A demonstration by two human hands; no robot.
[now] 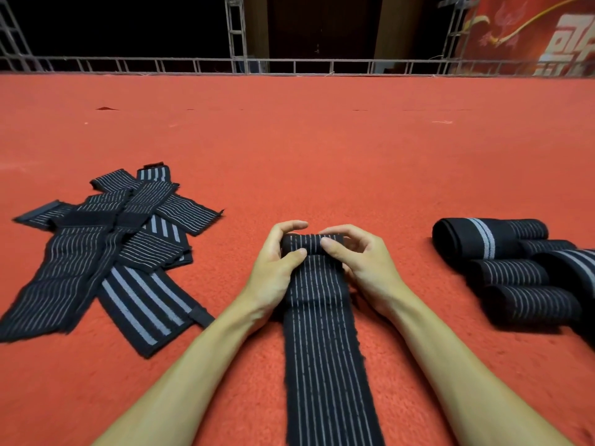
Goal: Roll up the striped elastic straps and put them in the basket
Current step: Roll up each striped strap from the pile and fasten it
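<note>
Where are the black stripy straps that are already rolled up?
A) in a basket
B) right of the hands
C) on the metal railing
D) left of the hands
B: the rolled black striped elastic straps lie on the red carpet right of the left hand and right hand, which grip the half-rolled strap.

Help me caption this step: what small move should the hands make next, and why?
Probably roll the started roll one more turn toward the body: the left hand and right hand both pinch it, and most of the strap lies flat, unrolled, on the carpet.
</note>
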